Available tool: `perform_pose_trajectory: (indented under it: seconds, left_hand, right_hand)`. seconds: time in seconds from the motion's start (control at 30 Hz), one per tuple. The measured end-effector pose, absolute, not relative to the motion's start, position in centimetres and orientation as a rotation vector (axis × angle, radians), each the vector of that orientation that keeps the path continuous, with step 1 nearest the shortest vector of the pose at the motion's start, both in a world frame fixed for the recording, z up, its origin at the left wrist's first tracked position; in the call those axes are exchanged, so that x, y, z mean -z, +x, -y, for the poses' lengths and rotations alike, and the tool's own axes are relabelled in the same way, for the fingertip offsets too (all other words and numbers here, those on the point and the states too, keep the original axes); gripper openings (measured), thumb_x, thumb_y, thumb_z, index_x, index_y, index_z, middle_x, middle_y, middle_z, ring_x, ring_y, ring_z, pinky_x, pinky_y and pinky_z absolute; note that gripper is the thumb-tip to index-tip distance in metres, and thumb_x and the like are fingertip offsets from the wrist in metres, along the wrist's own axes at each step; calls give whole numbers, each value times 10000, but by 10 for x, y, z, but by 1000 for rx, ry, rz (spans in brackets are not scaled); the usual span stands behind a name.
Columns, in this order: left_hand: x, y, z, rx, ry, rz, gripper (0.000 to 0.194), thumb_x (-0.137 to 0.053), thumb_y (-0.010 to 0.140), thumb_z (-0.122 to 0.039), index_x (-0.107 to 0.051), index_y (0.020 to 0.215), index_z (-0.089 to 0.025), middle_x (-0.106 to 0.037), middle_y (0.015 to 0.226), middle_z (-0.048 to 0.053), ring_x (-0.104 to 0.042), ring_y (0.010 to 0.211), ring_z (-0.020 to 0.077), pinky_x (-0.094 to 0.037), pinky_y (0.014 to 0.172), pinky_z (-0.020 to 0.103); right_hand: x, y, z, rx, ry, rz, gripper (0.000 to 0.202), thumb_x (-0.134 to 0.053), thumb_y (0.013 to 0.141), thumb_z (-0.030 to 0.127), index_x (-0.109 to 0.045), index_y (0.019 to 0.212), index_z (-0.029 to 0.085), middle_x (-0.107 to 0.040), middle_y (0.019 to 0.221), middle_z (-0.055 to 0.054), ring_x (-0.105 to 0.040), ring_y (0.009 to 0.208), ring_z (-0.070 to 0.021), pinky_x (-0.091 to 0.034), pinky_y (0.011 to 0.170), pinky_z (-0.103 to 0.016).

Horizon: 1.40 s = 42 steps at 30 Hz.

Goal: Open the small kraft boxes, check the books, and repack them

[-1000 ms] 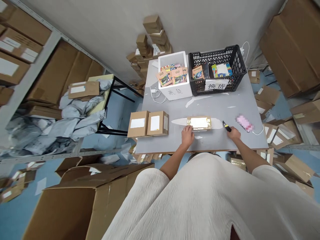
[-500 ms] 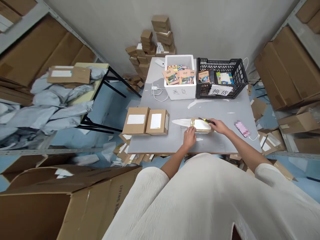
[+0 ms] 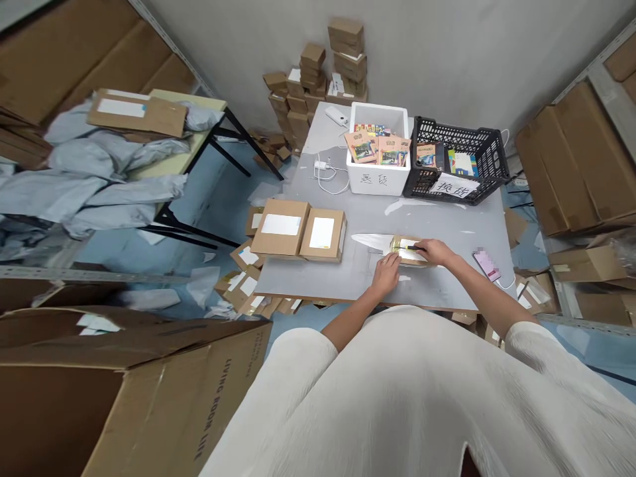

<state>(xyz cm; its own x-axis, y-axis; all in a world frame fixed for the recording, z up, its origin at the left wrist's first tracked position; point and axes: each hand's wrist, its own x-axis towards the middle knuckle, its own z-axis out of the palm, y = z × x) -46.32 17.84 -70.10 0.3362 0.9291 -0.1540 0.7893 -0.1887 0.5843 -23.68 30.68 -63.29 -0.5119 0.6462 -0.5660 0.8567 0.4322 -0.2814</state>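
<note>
A small cardboard package [image 3: 420,260] with a white label and shiny tape lies on the grey table [image 3: 318,281] in front of me. My left hand [image 3: 386,273] presses on its near left side, fingers bent over the edge. In my right hand [image 3: 433,252] is a black and yellow cutter [image 3: 413,248], its tip over the taped part of the package. A white pointed strip [image 3: 370,242] sticks out to the left of the package.
Two labelled boxes [image 3: 281,227] stand left on the table. Behind are a white foam bin [image 3: 378,180] and a black crate [image 3: 457,159] with booklets. A pink phone [image 3: 487,265] lies at right. A large open carton [image 3: 183,397] is at lower left.
The view has shifted, so the table things sit further right. My right hand has brought the cutter lower and further left over the package, nearer my left hand.
</note>
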Motion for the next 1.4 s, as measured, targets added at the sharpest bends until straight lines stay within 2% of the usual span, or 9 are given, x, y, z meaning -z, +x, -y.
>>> perform_pose_trajectory:
  seconds: [0.23, 0.6, 0.9, 1.13, 1.4]
  left_hand:
    - [697, -463, -180, -266, 2047, -1508, 660, -528, 950, -81, -544, 1596, -211, -551, 1684, 126, -429, 1616, 271, -411, 1279, 464]
    - [688, -454, -182, -108, 2112, -1570, 744, -541, 989, -150, -394, 1716, -214, -540, 1672, 164, -446, 1574, 323, -417, 1219, 467]
    - [690, -453, -185, -80, 2106, -1596, 702, -541, 977, -133, -451, 1669, -205, -556, 1634, 164, -447, 1558, 308, -429, 1199, 449]
    - [687, -448, -187, 3, 2128, -1636, 732, -549, 990, -165, -405, 1707, -200, -544, 1622, 182, -465, 1516, 333, -430, 1189, 472]
    - [682, -444, -188, 64, 2116, -1648, 742, -532, 1007, -188, -366, 1728, -230, -564, 1573, 185, -475, 1471, 350, -429, 1180, 504]
  right_hand:
    - [620, -250, -309, 679, 1246, -2287, 411, -469, 1139, 340, -717, 1457, 260, -753, 1422, -115, -709, 1216, -283, -510, 877, -323]
    - [607, -260, -308, 590, 1261, -2195, 402, -477, 1127, 294, -729, 1437, 244, -762, 1377, -141, -725, 1200, -281, -517, 897, -325]
    - [606, -267, -311, 631, 1256, -2155, 414, -457, 1129, 296, -760, 1404, 232, -765, 1386, -157, -725, 1225, -295, -528, 930, -346]
    - [610, -261, -316, 612, 1247, -2156, 417, -452, 1124, 287, -767, 1391, 231, -759, 1383, -176, -719, 1242, -311, -543, 949, -372]
    - [607, -240, -315, 612, 1259, -2106, 366, -531, 1112, 301, -785, 1369, 242, -758, 1350, -177, -719, 1222, -313, -539, 953, -371]
